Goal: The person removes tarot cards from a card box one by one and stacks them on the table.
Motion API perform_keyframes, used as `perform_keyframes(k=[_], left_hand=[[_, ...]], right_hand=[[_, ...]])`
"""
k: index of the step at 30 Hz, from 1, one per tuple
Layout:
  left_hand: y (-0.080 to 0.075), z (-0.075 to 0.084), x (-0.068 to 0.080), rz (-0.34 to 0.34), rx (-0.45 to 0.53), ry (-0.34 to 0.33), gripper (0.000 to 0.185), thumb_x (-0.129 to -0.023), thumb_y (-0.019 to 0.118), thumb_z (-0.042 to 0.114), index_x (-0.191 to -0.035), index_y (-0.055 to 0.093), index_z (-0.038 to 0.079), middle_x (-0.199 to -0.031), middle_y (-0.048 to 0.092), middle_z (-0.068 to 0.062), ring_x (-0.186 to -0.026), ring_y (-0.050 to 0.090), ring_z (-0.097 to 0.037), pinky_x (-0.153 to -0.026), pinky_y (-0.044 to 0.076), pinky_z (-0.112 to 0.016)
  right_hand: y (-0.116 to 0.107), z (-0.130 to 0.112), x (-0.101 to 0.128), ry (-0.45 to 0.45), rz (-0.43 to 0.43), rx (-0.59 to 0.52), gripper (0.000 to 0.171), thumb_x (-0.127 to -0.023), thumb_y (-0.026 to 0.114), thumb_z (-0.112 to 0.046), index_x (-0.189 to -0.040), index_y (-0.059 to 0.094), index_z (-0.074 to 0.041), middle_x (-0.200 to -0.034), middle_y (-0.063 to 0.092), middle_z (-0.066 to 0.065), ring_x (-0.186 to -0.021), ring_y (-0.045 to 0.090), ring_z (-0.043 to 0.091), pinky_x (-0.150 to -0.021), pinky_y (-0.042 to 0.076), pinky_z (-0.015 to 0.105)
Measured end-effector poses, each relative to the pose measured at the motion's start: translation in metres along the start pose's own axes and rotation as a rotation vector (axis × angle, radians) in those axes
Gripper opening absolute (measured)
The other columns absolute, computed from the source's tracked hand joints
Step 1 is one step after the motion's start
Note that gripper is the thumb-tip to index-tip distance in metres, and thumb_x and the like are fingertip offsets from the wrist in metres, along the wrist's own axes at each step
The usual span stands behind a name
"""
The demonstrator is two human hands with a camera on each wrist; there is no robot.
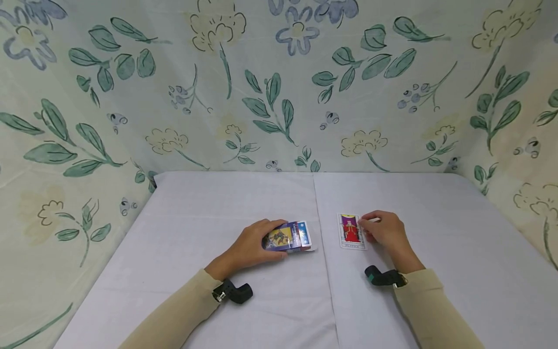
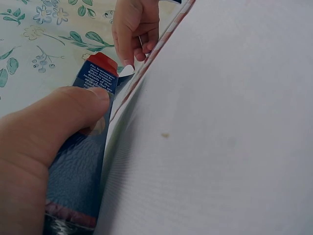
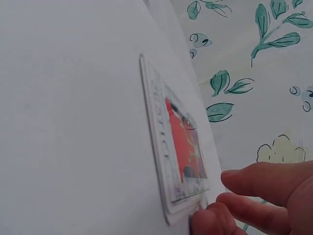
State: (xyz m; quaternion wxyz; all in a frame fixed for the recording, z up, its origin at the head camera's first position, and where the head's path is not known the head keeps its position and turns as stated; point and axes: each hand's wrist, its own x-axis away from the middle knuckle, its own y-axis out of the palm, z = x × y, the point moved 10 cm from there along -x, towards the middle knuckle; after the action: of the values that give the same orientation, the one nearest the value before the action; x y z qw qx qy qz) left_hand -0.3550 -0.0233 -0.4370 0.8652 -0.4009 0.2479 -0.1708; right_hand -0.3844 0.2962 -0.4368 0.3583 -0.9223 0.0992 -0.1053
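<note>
Could fan or scatter the tarot-style cards (image 1: 350,230), stacked face up on the worktop (image 1: 392,194) right of the card box (image 1: 281,237), if nudged unevenly by the right hand (image 1: 388,232) at their right edge; can't tell pinching from mere touching with those bent fingers. Could spill any contents by tipping the box's flap end, though gripped in the left hand (image 1: 253,245). Pointing printed top toward the floral cloth (image 1: 270,72), with long axis near-to-far; for the box, pointing flap end rightward, long axis roughly left-to-right.
</note>
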Motion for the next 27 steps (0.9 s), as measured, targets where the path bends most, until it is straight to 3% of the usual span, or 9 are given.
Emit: perform_keyframes(k=[14,27], left_hand=[[0.0008,-0.0026,-0.0001,-0.003,-0.004,-0.012,0.077,-0.073,0.074,0.059,-0.141,0.046,0.037,-0.104,0.055,0.012,-0.088,0.049,-0.007,-0.074,0.042,-0.028],[0.0011,-0.0018,-0.0006,-0.008,-0.008,-0.013,0.077,-0.074,0.073,0.06,-0.142,0.046,0.036,-0.106,0.056,0.012,-0.089,0.049,-0.007,-0.075,0.042,-0.028]], right_hand=[[0.0017,0.0053,-0.0019,0.043,-0.016,-0.074,0.041,-0.094,0.063,-0.028,-0.123,0.058,0.0,-0.101,0.061,0.021,-0.072,0.063,0.022,-0.059,0.05,0.019],[0.0056,0.0049,-0.0044,0.03,-0.037,-0.045,0.041,-0.094,0.062,-0.026,-0.124,0.06,0.002,-0.106,0.06,0.023,-0.072,0.061,0.021,-0.055,0.046,0.015]])
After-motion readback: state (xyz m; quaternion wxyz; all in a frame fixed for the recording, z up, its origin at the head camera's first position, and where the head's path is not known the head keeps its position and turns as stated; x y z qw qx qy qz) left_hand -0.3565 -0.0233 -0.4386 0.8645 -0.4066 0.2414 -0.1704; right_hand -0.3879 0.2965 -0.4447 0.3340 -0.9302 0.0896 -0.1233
